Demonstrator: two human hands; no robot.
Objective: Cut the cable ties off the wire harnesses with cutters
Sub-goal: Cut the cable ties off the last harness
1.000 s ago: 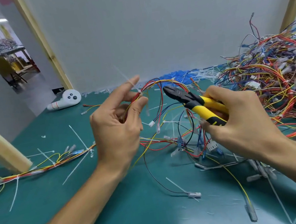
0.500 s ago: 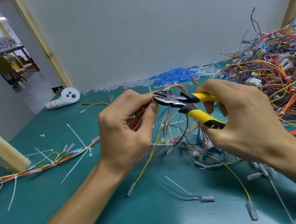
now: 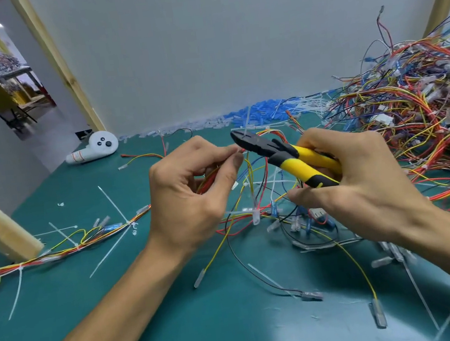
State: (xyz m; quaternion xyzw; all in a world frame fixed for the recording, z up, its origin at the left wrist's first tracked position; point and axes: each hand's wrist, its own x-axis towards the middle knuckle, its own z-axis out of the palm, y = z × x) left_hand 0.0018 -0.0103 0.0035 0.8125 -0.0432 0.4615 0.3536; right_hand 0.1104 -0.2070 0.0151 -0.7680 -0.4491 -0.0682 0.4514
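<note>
The cutters (image 3: 283, 157) are held above the middle of the table (image 3: 181, 327). Their long axis slants from the yellow handles at the near right up to the black head, which points far and left. The jaws look almost closed at a pale tie (image 3: 246, 123) that sticks upward from them, though I cannot tell whether they bite it. The right hand (image 3: 363, 183) is wrapped round both handles. The left hand (image 3: 190, 200) pinches a harness (image 3: 209, 178) of red and yellow wires between thumb and fingertips, just beside the cutter head. Its loose wires hang to the table between the hands. A big pile (image 3: 418, 127) of harnesses fills the far right corner, near the right hand. A second harness (image 3: 57, 254) lies stretched toward the left edge, with cut ties (image 3: 112, 202) scattered around it. Blue bits (image 3: 261, 111) line the far edge. A white controller (image 3: 95, 150) lies at the far left corner, near a wooden post (image 3: 61, 66).
</note>
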